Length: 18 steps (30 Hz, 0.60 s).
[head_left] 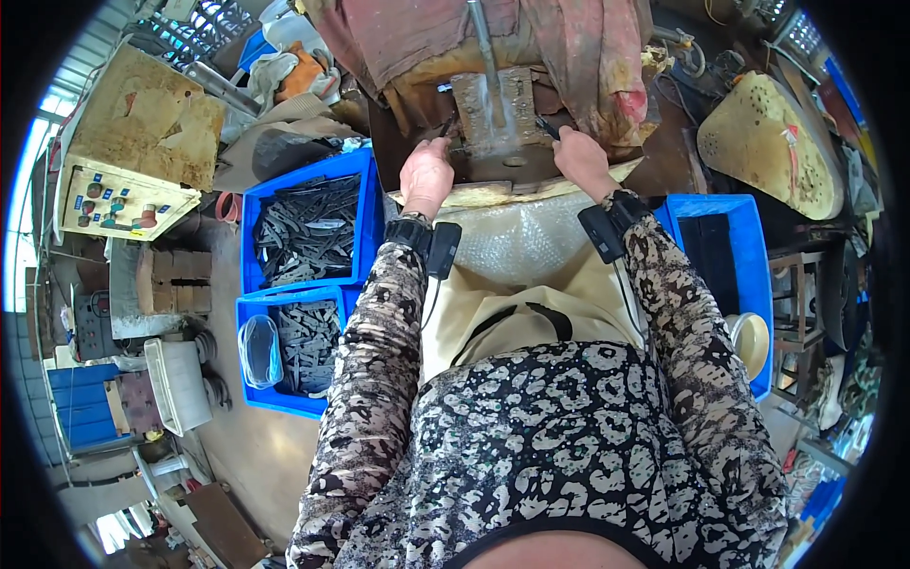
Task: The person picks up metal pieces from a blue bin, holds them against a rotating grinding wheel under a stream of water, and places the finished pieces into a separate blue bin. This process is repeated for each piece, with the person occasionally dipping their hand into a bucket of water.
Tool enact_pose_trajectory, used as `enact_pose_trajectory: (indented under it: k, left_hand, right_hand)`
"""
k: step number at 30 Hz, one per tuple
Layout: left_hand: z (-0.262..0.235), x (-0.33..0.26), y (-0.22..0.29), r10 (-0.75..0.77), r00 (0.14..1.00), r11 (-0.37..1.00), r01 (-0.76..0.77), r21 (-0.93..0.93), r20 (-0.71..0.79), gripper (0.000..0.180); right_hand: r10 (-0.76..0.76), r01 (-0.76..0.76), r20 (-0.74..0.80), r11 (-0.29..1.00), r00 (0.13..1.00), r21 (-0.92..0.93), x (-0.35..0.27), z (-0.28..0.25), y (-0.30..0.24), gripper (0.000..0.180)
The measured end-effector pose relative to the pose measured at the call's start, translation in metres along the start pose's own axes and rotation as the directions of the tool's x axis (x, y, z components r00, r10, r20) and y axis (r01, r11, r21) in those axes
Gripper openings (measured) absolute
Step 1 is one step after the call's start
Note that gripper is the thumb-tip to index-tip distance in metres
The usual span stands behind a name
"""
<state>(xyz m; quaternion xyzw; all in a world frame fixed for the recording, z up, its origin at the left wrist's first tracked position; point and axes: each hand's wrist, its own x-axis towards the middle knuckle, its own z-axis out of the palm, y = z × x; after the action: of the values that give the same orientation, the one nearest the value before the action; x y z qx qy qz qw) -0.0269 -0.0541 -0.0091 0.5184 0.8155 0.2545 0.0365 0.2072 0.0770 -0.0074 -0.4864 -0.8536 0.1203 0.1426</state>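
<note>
At the upper centre of the frame, a thin dark piece (446,125) is gripped by the closed fingers of the left hand (427,173), and a second dark piece (547,127) is pinched in the right hand (582,159). The hands are held apart, on either side of a brown block (519,100) (partly covered by a metal rod (483,43)). At left of centre, dark strips (308,232) are heaped in a blue bin (249,245).

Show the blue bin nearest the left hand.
The upper left bin; the lower left bin lies farther from the left hand, the right bin on the opposite side.
</note>
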Motion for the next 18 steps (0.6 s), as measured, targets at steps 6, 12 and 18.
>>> enact_pose_trajectory:
  k: [6, 12, 18]
  left_hand:
    - [-0.0013, -0.0007, 0.0002, 0.000, 1.000, 1.000, 0.000, 0.022, -0.006, 0.031]
    - [-0.0009, 0.0000, -0.0012, 0.024, 0.999, 0.999, -0.023, 0.024, -0.033, 0.029]
    - [-0.0003, 0.0001, -0.0017, 0.025, 0.999, 1.000, -0.024, 0.019, -0.036, 0.028]
  right_hand:
    - [0.028, -0.028, 0.019, 0.999, 0.999, -0.019, -0.0008, -0.0023, -0.0042, 0.021]
    - [0.014, -0.013, 0.013, 0.999, 1.000, -0.031, 0.0014, -0.0001, -0.0049, 0.021]
    - [0.015, -0.016, -0.013, 0.999, 1.000, -0.049, 0.0026, 0.0031, -0.0044, 0.020]
